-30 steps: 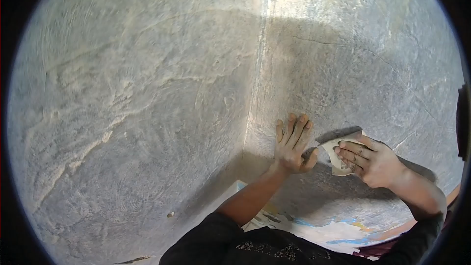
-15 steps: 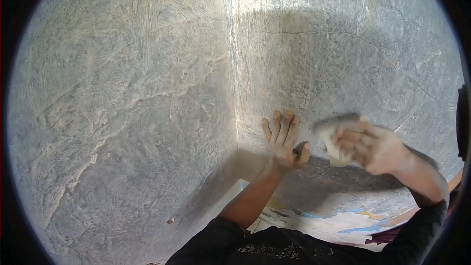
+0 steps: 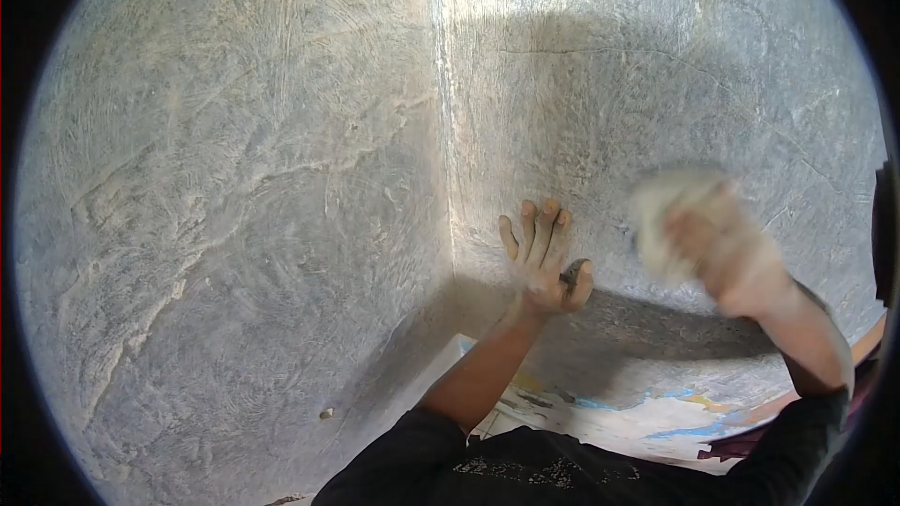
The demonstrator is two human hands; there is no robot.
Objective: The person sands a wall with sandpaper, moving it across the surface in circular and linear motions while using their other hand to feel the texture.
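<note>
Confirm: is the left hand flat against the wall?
Yes, the left hand lies with fingers spread on the wall, right of the corner.

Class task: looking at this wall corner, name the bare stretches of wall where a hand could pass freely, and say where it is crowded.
Free: the whole wall left of the corner seam, and the right wall above both hands. Crowded: low beside the seam, where the left hand presses flat and the right hand holds a blurred pale sheet.

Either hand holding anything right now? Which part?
Right hand presses a pale, blurred sheet, likely sandpaper, against the grey plaster wall; hold point unclear. Left hand lies flat on the wall, holding nothing.
</note>
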